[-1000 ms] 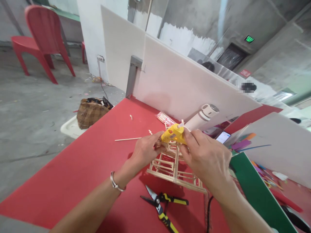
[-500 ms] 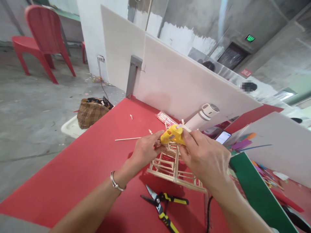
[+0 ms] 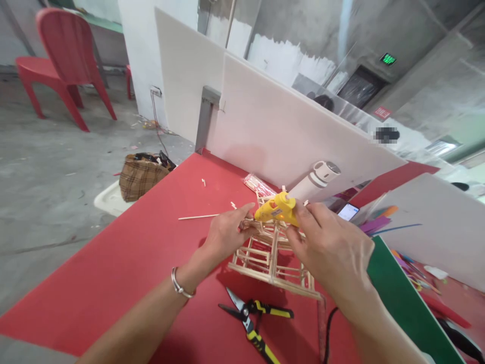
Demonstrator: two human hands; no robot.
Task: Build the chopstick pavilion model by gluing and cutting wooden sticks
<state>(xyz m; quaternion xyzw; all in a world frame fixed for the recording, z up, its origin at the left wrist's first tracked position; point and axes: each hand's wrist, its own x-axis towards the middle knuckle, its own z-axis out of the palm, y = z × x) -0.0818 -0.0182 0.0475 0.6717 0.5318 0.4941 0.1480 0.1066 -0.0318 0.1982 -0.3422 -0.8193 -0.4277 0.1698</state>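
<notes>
My right hand [image 3: 329, 247] is closed around a yellow hot glue gun [image 3: 278, 210], whose nozzle end points left toward my other hand. Beneath the gun stands a small frame model built of thin wooden sticks [image 3: 273, 273] on the red tabletop. My left hand [image 3: 229, 232] pinches the model's upper left part; its fingertips are partly hidden, and the gun's tip is close beside them. In front of the model lie open pruning shears [image 3: 246, 313] with black and yellow handles.
A loose wooden stick [image 3: 199, 217] and small offcuts lie on the red table [image 3: 151, 253]. Behind are a packet of sticks [image 3: 259, 184], a white bottle [image 3: 316, 179] and a white partition [image 3: 288, 121]. To the right are a phone [image 3: 347, 212], a green board [image 3: 405, 293] and a black cord [image 3: 329, 328].
My right hand has moved the glue gun slightly to the right, away from my left fingertips. My left hand stays at the stick model.
</notes>
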